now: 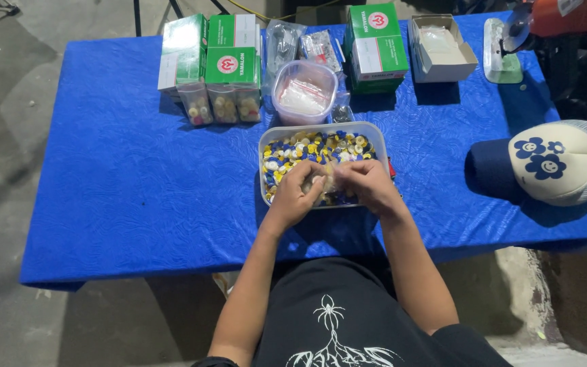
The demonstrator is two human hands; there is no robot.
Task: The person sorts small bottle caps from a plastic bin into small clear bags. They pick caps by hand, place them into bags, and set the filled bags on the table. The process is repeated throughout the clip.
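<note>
Where concrete floor (8, 102) shows, a blue-clothed table (137, 170) stands.

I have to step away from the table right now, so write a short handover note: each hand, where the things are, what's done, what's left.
Left hand and right hand: both over the near end of the clear tub, fingers pinched together on a small pale item; what it is cannot be told.
Tub: mid-table on the blue cloth, full of loose blue, yellow and white caps.
Behind it: a round tub of clear packets, green boxes, small bags of pieces. Cap-style hat at right.
Done: unclear. Left: the tub is still heaped.
</note>
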